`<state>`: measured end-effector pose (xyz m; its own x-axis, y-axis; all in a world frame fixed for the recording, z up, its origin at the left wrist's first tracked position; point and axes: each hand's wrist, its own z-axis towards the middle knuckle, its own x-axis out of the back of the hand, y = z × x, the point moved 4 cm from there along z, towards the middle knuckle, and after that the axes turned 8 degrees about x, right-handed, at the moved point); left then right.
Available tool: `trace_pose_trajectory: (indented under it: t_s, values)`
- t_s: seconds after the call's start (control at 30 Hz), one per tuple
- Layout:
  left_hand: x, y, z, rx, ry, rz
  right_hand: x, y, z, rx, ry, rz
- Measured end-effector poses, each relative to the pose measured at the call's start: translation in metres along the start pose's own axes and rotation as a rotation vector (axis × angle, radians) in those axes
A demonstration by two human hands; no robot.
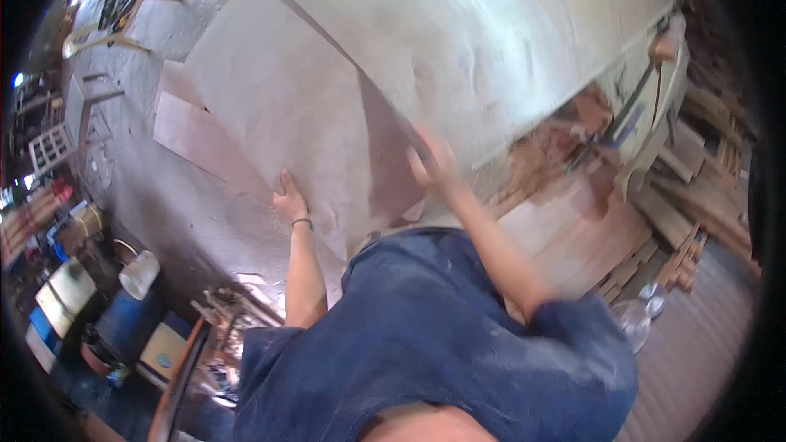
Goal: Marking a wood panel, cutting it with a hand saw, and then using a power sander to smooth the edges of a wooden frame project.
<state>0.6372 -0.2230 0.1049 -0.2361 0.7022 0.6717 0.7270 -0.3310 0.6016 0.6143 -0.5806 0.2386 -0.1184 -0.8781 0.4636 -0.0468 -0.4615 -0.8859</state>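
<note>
Right hand (438, 168) grips the edge of a pale sheet (278, 74), upper centre-left
Left hand (291, 203) touches its lower edge, grip unclear; a brown patch (385, 151) shows mid-frame, a larger sheet (491, 24) upper right; handling seems midway, hold taken, release not yet made

Here's a pale grey sheet (278, 90), broad, matte and lying flat across left of centre, one corner poking towards the top of the frame. And up right, a bigger panel (491, 49), pale, glossy, rippled across its face! Their edges run close at upper left, then split apart, the panel's slanting down to mid-frame.
</note>
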Motion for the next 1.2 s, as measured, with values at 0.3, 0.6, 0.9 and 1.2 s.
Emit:
trace_pose_trajectory:
  t_s: [0.3, 0.6, 0.9, 1.2]
  values:
    - [0.005, -0.016, 0.012, 0.025, -0.094, -0.215, 0.074, -0.112, -0.097, -0.196, -0.136, -0.143]
    - [-0.013, 0.016, -0.01, -0.112, -0.186, -0.17, -0.032, 0.007, 0.063, -0.276, -0.078, -0.241]
    - [0.012, 0.003, 0.007, 0.017, -0.148, -0.164, 0.112, -0.147, -0.166, -0.246, -0.11, -0.023]
    - [0.003, -0.036, 0.035, -0.153, -0.141, -0.186, -0.044, -0.01, 0.072, -0.318, -0.076, -0.128]
